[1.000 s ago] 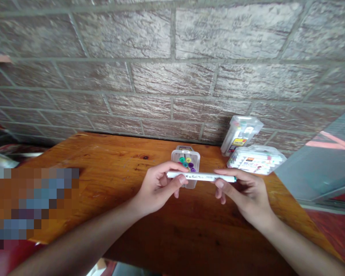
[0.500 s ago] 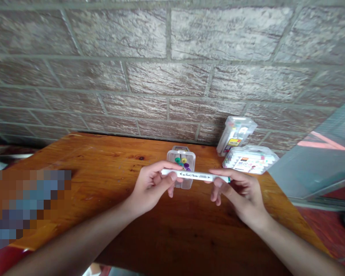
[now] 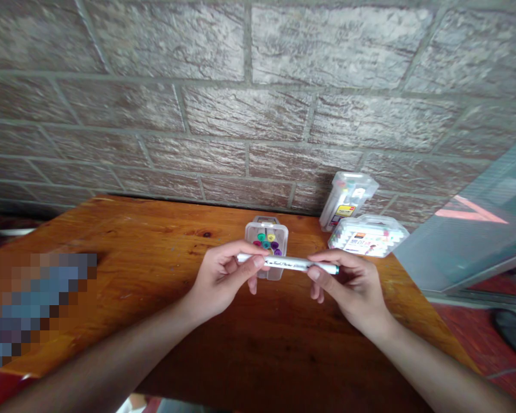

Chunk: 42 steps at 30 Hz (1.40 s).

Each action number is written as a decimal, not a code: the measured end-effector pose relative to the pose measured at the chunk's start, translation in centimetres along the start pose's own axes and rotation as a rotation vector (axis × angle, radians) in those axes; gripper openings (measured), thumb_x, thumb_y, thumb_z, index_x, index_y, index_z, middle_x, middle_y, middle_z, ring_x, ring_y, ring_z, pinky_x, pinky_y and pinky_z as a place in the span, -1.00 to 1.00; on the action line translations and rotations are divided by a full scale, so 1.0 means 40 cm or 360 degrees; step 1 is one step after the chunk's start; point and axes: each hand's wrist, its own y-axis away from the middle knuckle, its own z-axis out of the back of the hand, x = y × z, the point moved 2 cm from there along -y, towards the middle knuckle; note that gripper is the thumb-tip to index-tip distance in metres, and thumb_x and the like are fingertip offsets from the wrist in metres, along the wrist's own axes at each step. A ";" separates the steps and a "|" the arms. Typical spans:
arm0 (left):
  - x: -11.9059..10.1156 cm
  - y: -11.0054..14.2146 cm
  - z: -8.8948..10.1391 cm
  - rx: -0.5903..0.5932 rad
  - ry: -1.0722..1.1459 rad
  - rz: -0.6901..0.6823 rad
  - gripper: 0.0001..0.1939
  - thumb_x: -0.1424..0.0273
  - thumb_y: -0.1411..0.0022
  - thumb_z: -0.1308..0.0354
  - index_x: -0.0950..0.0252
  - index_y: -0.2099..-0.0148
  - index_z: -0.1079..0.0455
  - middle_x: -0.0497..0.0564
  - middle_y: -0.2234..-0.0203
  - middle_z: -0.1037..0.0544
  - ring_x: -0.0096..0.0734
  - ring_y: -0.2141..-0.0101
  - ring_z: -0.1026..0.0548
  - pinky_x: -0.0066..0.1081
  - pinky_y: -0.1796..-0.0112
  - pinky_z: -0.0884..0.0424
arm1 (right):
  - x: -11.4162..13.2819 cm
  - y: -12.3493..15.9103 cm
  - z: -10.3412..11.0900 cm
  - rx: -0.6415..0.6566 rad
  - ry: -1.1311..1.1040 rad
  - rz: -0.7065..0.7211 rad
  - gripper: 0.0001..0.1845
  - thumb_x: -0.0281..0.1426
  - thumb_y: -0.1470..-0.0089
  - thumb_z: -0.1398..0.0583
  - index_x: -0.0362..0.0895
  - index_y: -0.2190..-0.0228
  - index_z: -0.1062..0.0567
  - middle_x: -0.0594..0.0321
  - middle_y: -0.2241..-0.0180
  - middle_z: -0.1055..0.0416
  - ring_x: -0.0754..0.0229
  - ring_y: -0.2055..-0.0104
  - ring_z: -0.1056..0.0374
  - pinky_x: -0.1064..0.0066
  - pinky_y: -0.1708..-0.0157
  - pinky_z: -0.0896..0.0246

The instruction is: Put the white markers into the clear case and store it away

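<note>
A white marker (image 3: 286, 263) with black print and a dark green tip at its right end is held level above the table. My left hand (image 3: 230, 271) pinches its left end between thumb and fingers. Near the green end, my right hand (image 3: 344, 278) grips it the same way. Just behind the marker stands a clear plastic case (image 3: 285, 232), open toward me. Inside it several markers (image 3: 272, 237) show round coloured ends in green, yellow, purple and pink. The marker and my fingers hide part of the case.
At the back right of the wooden table (image 3: 163, 246), an upright clear case (image 3: 348, 201) of markers stands behind a second clear case (image 3: 370, 236) lying lower. A brick wall (image 3: 223, 155) rises along the back edge. A blurred, pixelated patch (image 3: 38, 304) covers the left side.
The whole view has shifted a little, so everything sits slightly further left. Both hands keep their hold on the marker, which stays nearly level.
</note>
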 end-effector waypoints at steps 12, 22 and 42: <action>0.010 -0.002 0.006 0.0042 0.0029 0.0055 -0.77 0.28 -0.33 -0.33 0.35 0.12 -0.61 0.05 0.43 -0.68 -0.48 0.62 -0.55 -0.47 0.55 -0.52 | -0.014 0.000 0.008 0.0041 -0.0112 -0.0098 -0.81 -0.28 -0.20 -0.40 -0.14 0.21 -0.67 0.21 0.51 -0.61 0.25 0.64 -0.45 0.46 0.67 -0.40; 0.009 -0.002 0.002 0.0065 0.0014 0.0061 -0.76 0.27 -0.30 -0.36 0.37 0.13 -0.59 0.04 0.47 -0.67 -0.51 0.65 -0.51 -0.48 0.58 -0.53 | -0.023 0.002 0.009 0.0019 0.0020 -0.0103 -0.73 -0.26 -0.08 -0.47 -0.13 0.21 -0.66 0.25 0.53 -0.59 0.26 0.69 -0.42 0.46 0.71 -0.40; 0.004 -0.003 -0.003 0.0071 0.0033 0.0100 -0.84 0.37 -0.26 -0.40 0.37 0.17 -0.59 0.01 0.48 -0.66 -0.54 0.64 -0.51 -0.54 0.58 -0.51 | -0.010 0.002 -0.001 0.0079 -0.0115 -0.0186 -0.83 -0.33 -0.13 -0.45 -0.12 0.26 -0.62 0.31 0.58 -0.55 0.30 0.67 -0.42 0.53 0.68 -0.37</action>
